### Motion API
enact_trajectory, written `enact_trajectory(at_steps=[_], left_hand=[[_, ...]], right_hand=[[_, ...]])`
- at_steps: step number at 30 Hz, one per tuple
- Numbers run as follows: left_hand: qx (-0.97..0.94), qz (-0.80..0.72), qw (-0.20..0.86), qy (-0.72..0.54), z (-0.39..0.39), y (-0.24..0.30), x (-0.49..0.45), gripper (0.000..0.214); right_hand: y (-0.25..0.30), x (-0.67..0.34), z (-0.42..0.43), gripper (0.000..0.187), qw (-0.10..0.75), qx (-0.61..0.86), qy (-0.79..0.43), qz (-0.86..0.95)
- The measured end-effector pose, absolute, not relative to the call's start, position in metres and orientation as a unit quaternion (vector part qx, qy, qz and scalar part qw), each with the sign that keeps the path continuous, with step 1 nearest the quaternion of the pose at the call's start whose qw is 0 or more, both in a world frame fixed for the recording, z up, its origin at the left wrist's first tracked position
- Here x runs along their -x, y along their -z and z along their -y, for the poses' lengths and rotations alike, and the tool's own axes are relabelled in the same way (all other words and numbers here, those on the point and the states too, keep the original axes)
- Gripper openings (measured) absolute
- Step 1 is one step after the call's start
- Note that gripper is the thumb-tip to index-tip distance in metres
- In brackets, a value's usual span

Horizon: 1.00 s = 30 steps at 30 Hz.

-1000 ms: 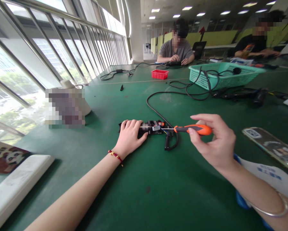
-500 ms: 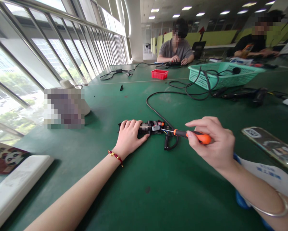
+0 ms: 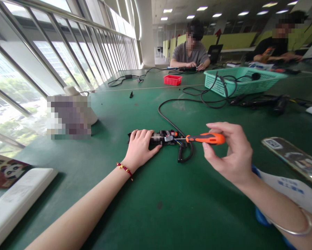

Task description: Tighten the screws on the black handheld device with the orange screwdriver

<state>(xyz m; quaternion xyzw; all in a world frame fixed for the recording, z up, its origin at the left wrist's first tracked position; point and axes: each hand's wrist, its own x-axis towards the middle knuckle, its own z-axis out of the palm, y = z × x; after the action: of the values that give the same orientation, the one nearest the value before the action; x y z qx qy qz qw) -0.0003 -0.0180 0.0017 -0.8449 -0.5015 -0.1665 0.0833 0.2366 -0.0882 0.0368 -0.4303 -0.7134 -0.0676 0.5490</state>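
Flat on the green table lies an opened black corded device [image 3: 158, 138] with a metal cylinder, a grey part, thin coloured wires and a coiled cable sleeve. My left hand [image 3: 141, 146] is closed over its left end and presses it against the table. An orange and black screwdriver [image 3: 205, 139] lies nearly level, its shaft running into the wired right end of the device; the exact spot its tip touches is too small to make out. Around the screwdriver's handle, my right hand [image 3: 230, 149] has a loose hold, thumb below and fingers above.
A black cable [image 3: 168, 118] runs back toward a green basket [image 3: 223, 83]. Behind the device are a small red tray [image 3: 173, 80] and a small black piece [image 3: 131, 94]. A phone [image 3: 293, 156] lies right, a white bar [image 3: 23, 201] left. Two people sit across the table.
The fingers of my right hand have spread wider and shifted on the screwdriver's handle, which now sits higher, more level and turned. My left hand and the device have stayed put.
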Motion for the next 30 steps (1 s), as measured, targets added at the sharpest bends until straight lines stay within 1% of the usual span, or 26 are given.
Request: enact_trajectory(at_steps=[3, 5, 7, 8, 9, 12, 13, 14, 17, 18, 19, 21, 23, 24, 27, 28, 30], left_hand=[[0.845, 0.503, 0.084, 0.163, 0.0179, -0.0014, 0.0003, 0.046], [0.845, 0.501, 0.084, 0.165, 0.0177, -0.0009, 0.0006, 0.046], [0.846, 0.499, 0.085, 0.171, 0.0175, -0.0003, 0.001, 0.045], [0.846, 0.498, 0.085, 0.172, 0.0173, -0.0001, 0.0012, 0.045], [0.846, 0.498, 0.084, 0.173, 0.0172, 0.0002, 0.0014, 0.045], [0.846, 0.498, 0.083, 0.173, 0.017, 0.0005, 0.0019, 0.045], [0.846, 0.497, 0.083, 0.173, 0.017, 0.0005, 0.002, 0.045], [0.846, 0.497, 0.082, 0.175, 0.017, 0.0004, 0.002, 0.044], [0.845, 0.497, 0.079, 0.179, 0.0171, -0.0002, 0.0015, 0.043], [0.845, 0.498, 0.077, 0.18, 0.0173, -0.0004, 0.0013, 0.043], [0.845, 0.498, 0.077, 0.18, 0.0175, -0.0008, 0.0011, 0.044], [0.845, 0.499, 0.077, 0.177, 0.018, -0.0015, 0.0007, 0.044], [0.845, 0.5, 0.078, 0.173, 0.0185, -0.0023, 0.0003, 0.045], [0.845, 0.5, 0.079, 0.172, 0.0187, -0.0025, 0.0002, 0.045], [0.845, 0.499, 0.079, 0.175, 0.0187, -0.0025, 0.0003, 0.044], [0.845, 0.499, 0.078, 0.177, 0.0185, -0.0021, 0.0005, 0.044], [0.844, 0.498, 0.077, 0.183, 0.018, -0.0012, 0.0009, 0.043]], right_hand=[[-0.0361, -0.2364, 0.088, 0.022, 0.533, 0.435, 0.078, 0.721], [-0.0348, -0.2369, 0.0878, 0.025, 0.543, 0.435, 0.08, 0.714], [-0.0334, -0.2375, 0.0877, 0.038, 0.56, 0.433, 0.072, 0.702], [-0.0332, -0.2377, 0.0877, 0.041, 0.56, 0.433, 0.068, 0.703], [-0.0332, -0.2379, 0.0878, 0.039, 0.556, 0.432, 0.07, 0.707], [-0.0342, -0.2381, 0.0879, 0.024, 0.532, 0.429, 0.092, 0.724], [-0.0343, -0.2382, 0.0877, 0.022, 0.531, 0.429, 0.098, 0.724], [-0.0341, -0.2383, 0.0872, 0.023, 0.538, 0.429, 0.1, 0.719], [-0.0333, -0.2383, 0.0861, 0.038, 0.565, 0.43, 0.088, 0.699], [-0.0335, -0.2379, 0.0862, 0.039, 0.565, 0.428, 0.086, 0.7], [-0.0341, -0.2374, 0.0865, 0.035, 0.56, 0.424, 0.087, 0.707], [-0.0355, -0.2363, 0.0876, 0.022, 0.54, 0.416, 0.095, 0.726], [-0.036, -0.236, 0.0883, 0.017, 0.533, 0.411, 0.103, 0.732], [-0.0357, -0.2361, 0.0882, 0.02, 0.538, 0.409, 0.102, 0.73], [-0.0347, -0.2369, 0.0874, 0.039, 0.561, 0.408, 0.084, 0.716], [-0.0351, -0.2369, 0.0873, 0.04, 0.556, 0.408, 0.079, 0.72], [-0.0373, -0.2362, 0.0876, 0.03, 0.528, 0.412, 0.083, 0.738]])
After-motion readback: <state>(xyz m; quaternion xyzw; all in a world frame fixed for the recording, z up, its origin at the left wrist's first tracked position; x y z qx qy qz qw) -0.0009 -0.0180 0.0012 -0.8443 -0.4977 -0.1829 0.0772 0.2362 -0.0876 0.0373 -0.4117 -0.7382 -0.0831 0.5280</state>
